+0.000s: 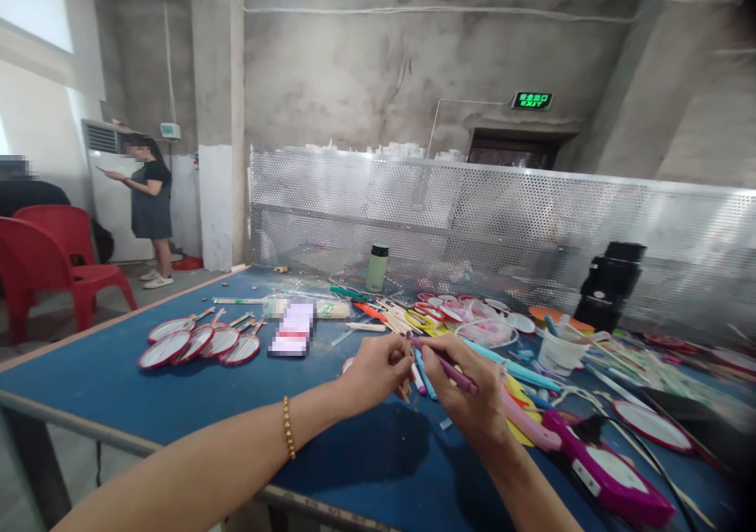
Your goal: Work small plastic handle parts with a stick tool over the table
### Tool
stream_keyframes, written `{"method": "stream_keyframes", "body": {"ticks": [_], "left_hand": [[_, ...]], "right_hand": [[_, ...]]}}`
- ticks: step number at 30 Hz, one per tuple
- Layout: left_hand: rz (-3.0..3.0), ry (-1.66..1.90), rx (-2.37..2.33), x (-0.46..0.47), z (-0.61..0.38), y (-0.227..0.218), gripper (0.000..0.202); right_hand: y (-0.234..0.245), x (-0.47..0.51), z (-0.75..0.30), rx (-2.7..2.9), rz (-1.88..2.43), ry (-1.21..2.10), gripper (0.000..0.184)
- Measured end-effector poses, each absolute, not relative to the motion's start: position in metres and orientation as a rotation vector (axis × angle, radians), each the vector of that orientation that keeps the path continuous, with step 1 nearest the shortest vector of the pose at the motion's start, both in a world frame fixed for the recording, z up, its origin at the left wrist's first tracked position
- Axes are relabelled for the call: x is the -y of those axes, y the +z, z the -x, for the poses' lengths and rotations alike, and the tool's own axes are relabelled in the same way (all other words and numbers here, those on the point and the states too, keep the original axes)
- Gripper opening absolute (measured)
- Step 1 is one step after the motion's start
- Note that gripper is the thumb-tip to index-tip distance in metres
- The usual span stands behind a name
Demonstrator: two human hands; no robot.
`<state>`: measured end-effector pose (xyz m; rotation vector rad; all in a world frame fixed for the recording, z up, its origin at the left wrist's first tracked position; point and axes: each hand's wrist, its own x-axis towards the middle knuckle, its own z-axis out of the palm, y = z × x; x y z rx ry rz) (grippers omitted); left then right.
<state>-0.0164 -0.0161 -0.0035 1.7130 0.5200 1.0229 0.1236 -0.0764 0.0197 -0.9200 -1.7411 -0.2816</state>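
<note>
Two forearms point(224, 449) extend, right hand point(477, 386) gripping purple pen point(459, 376) beside left hand point(376, 368).

On the table point(106, 390), fans point(165, 349) lay left of the phone point(292, 329); behind it stood a bottle point(376, 271); a pen point(457, 374) lay in the right hand point(481, 406).

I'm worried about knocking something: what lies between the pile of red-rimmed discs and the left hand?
Between the red-rimmed discs and left hand, the head view shows a phone on the blue tabletop and, beside the hand, part of another disc.
</note>
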Motion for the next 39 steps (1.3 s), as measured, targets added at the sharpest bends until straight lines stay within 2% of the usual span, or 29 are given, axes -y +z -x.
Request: {"method": "stream_keyframes", "body": {"ticks": [17, 39], "left_hand": [[-1.718, 1.018, -0.506, 0.0166, 0.0164, -0.0051, 0.006], [-1.748, 1.023, -0.519, 0.0163, 0.0166, -0.0043, 0.01]], "right_hand": [[0.0248, 0.08, -0.1206, 1.737, 0.911, -0.388, 0.01], [0.0241, 0.0799, -0.1213, 1.763, 0.901, -0.36, 0.009]]}}
